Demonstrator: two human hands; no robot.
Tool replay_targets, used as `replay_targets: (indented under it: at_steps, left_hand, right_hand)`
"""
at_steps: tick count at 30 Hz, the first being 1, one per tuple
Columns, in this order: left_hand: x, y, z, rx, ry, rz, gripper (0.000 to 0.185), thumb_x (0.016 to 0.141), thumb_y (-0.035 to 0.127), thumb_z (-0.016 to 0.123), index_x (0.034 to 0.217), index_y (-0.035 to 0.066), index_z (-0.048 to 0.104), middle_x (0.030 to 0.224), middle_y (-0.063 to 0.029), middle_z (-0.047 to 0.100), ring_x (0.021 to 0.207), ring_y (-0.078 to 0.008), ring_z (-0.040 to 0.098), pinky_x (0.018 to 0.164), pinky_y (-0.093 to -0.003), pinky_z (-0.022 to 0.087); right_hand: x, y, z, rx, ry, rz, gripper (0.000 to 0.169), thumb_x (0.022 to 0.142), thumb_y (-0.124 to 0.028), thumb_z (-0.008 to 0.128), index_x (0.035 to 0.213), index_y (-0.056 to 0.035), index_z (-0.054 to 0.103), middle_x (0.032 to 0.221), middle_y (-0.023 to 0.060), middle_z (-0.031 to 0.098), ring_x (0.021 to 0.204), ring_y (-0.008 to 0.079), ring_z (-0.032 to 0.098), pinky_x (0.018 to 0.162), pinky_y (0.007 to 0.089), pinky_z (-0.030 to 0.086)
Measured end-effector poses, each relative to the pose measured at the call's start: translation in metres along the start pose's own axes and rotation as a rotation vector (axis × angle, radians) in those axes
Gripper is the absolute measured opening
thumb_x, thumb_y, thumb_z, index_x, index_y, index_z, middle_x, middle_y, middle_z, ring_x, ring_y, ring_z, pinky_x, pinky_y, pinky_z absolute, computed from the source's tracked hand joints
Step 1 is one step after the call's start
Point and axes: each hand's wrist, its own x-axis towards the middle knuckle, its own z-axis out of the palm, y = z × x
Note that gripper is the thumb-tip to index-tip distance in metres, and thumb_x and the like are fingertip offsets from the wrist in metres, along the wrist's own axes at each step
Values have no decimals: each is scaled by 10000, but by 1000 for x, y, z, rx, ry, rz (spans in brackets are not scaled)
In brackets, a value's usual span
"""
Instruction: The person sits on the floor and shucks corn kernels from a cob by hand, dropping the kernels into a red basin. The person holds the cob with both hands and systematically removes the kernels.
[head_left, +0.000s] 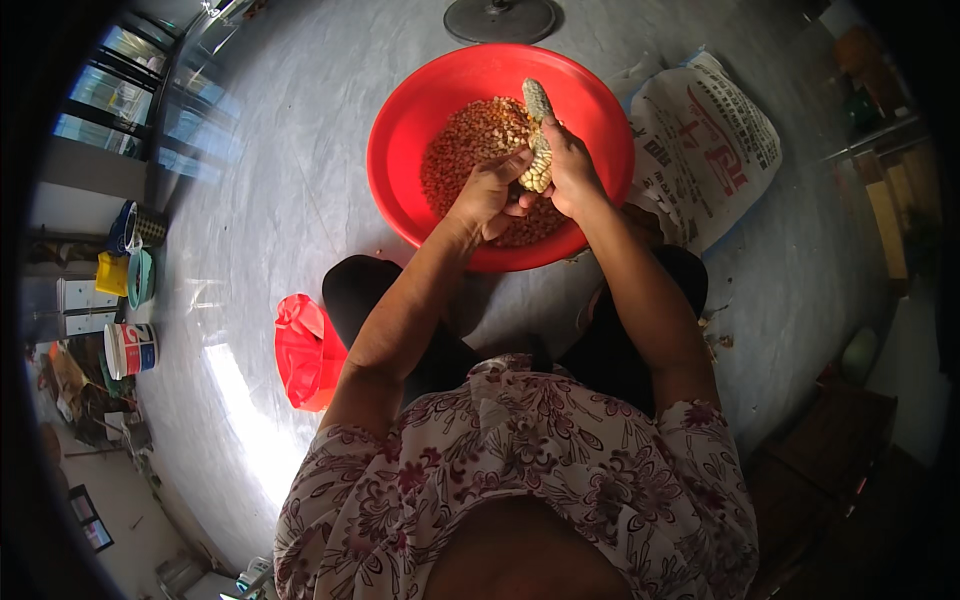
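Note:
Both of my hands hold one partly shelled corn cob (538, 161) over a red plastic basin (401, 165). Pale kernels still cover its lower end, while the upper end is bare and grey. My right hand (571, 165) wraps the cob from the right, the thumb lying along its side. From the left, my left hand (491, 191) presses its thumb and fingers against the kernel-covered end. Loose orange and pale corn kernels (469, 142) lie heaped on the basin floor below. My fingertips under the cob are partly hidden.
Right of the basin lies a white woven sack (705, 157) bearing print. A red bag (304, 352) sits on the grey floor (285, 210) by my left knee. Beyond the basin stands a round dark base (499, 20). Buckets, including a white paint bucket (131, 350), line the left side.

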Motion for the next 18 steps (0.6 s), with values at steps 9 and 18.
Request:
replay_targets:
  at_steps: [9,18]
  left_hand:
    - [-4,3,11,307,26,122,329,912,355,507,973,35,555,717,-39,573,496,-92,456,433,-209,349]
    - [9,-8,-3,834,249,441,423,926,380,464,789,-7,566,576,-76,543,478,-147,519,454,-318,397]
  right_hand:
    - [-4,-3,10,80,-41,-69,346,885,-401,529,1008,-78,519,739,1,541,579,112,541,455,271,465]
    - [4,7,10,78,47,-17,426,889,-377,523,1135,-30,505,983,59,545,862,134,532,705,301,460]
